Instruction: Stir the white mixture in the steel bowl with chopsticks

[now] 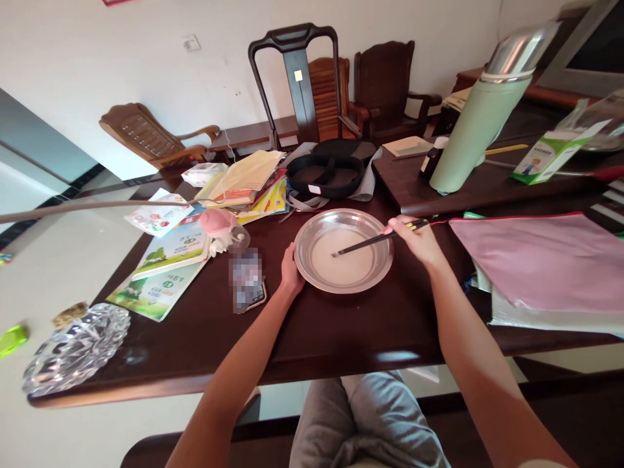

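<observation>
A round stainless steel dish [344, 284] sits on the dark table, with a pale, milky layer [336, 260] spread over its bottom. My left hand [291, 270] grips the dish's left rim; most of its fingers are hidden behind the side. In my right hand [414, 239], closed over the dish's right edge, is a pair of black chopsticks [365, 243] with gold bands. The chopsticks slant down to the left, held close together, and their tips are over the middle of the pale layer. Whether the tips touch it I cannot tell.
Left of the dish lie a phone [249, 281], a pink-topped bottle [218, 224], booklets [163, 279] and a glass bowl [78, 348]. Behind it are a black strapped case [325, 177] and papers [241, 179]. A green thermos [480, 130] and a pink pouch [541, 260] are right.
</observation>
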A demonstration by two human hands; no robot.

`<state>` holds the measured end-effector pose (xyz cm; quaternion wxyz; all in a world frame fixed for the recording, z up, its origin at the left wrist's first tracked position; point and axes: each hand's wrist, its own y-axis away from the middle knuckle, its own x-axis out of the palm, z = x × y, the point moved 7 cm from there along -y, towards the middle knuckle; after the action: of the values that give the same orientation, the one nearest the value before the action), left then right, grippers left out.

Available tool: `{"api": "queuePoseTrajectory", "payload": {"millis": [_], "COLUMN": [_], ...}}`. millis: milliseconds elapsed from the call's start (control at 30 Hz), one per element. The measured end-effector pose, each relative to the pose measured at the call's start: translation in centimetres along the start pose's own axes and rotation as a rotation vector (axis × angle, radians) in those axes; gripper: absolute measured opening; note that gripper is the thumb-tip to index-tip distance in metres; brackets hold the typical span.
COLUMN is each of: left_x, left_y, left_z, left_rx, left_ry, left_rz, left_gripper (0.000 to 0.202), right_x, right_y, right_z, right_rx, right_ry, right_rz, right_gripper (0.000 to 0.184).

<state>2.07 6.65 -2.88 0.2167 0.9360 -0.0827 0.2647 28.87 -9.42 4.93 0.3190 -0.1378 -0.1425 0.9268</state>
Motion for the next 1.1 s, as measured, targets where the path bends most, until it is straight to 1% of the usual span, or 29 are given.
{"api": "queuePoseTrajectory", "payload": {"millis": [33,67,100,200,233,267,300,400,433,467,500,533,600,667,700,733,833,867,900,933,1000,1067,1100], "left_x": [0.0,0.0,0.0,0.0,0.0,0.0,-0.1,-0.1,-0.1,0.0,0.0,0.1,0.1,0.1,0.1,0.1,0.1,0.1,0.1,0.1,0.1,0.1,0.1], "left_y": [0.0,0.0,0.0,0.0,0.0,-0.1,-0.1,0.0,0.0,0.1,0.1,0.2,0.2,0.3,0.3,0.3,0.3,0.3,0.2,0.2,0.1,0.1,0.1], "left_z": [0.0,0.0,0.0,0.1,0.0,0.0,0.0,0.0,0.0,0.0,0.0,0.0,-0.1,-0.1,-0.2,-0.2,-0.1,-0.1,-0.1,-0.1,-0.1,-0.1,-0.1], "left_rx": [0.002,0.002,-0.001,-0.007,-0.001,0.006,0.011,0.003,-0.004,-0.009,-0.011,-0.012,-0.009,-0.004,-0.002,-0.001,-0.009,-0.013,-0.014,-0.014,-0.008,-0.001,0.002], "left_ry": [0.000,0.000,0.000,-0.003,-0.003,-0.002,0.000,0.000,-0.003,-0.005,-0.007,-0.008,-0.007,-0.006,-0.005,-0.005,-0.007,-0.006,-0.004,0.000,0.006,0.006,0.006], "left_rz": [0.000,-0.001,-0.001,0.000,-0.002,-0.005,-0.008,-0.012,-0.012,-0.013,-0.014,-0.016,-0.021,-0.026,-0.027,-0.026,-0.024,-0.021,-0.018,-0.014,-0.005,-0.003,-0.004], "left_gripper": [0.033,0.033,0.034,0.033,0.033,0.034,0.034,0.033,0.032,0.031,0.030,0.029,0.028,0.029,0.030,0.030,0.032,0.032,0.032,0.032,0.033,0.034,0.034], "right_x": [0.3,0.4,0.1,-1.8,-2.3,-2.4,-2.1,-0.1,0.4,0.6,0.5,0.0,-1.4,-2.4,-2.4,-2.1,-0.1,0.4,0.5,0.3,-0.8,-2.1,-2.3], "right_y": [0.0,0.0,0.0,-0.1,-0.1,-0.1,-0.1,0.0,0.0,0.0,0.0,-0.1,-0.1,-0.1,-0.1,-0.1,0.0,0.0,0.0,0.0,-0.1,0.0,0.0], "right_z": [0.1,0.2,0.2,-0.2,-0.3,-0.4,-0.4,0.0,0.1,0.2,0.2,0.2,-0.1,-0.4,-0.4,-0.4,-0.1,0.0,0.1,0.2,0.0,-0.2,-0.3], "right_rx": [-0.013,-0.024,-0.032,-0.023,-0.014,-0.005,0.004,0.014,0.008,-0.002,-0.012,-0.019,-0.016,0.000,0.006,0.011,0.000,-0.012,-0.023,-0.032,-0.034,-0.021,-0.012], "right_ry": [0.019,0.038,0.052,0.026,0.005,-0.014,-0.026,-0.011,0.001,0.017,0.033,0.045,0.038,0.000,-0.016,-0.024,-0.003,0.011,0.028,0.043,0.057,0.037,0.024], "right_rz": [0.026,0.024,-0.006,-0.170,-0.202,-0.205,-0.176,-0.003,0.035,0.045,0.026,-0.019,-0.142,-0.211,-0.205,-0.171,0.003,0.036,0.042,0.021,-0.081,-0.176,-0.193], "right_gripper": [0.055,0.054,0.054,0.055,0.056,0.058,0.059,0.059,0.058,0.058,0.057,0.056,0.055,0.056,0.057,0.058,0.056,0.055,0.053,0.052,0.050,0.052,0.054]}}
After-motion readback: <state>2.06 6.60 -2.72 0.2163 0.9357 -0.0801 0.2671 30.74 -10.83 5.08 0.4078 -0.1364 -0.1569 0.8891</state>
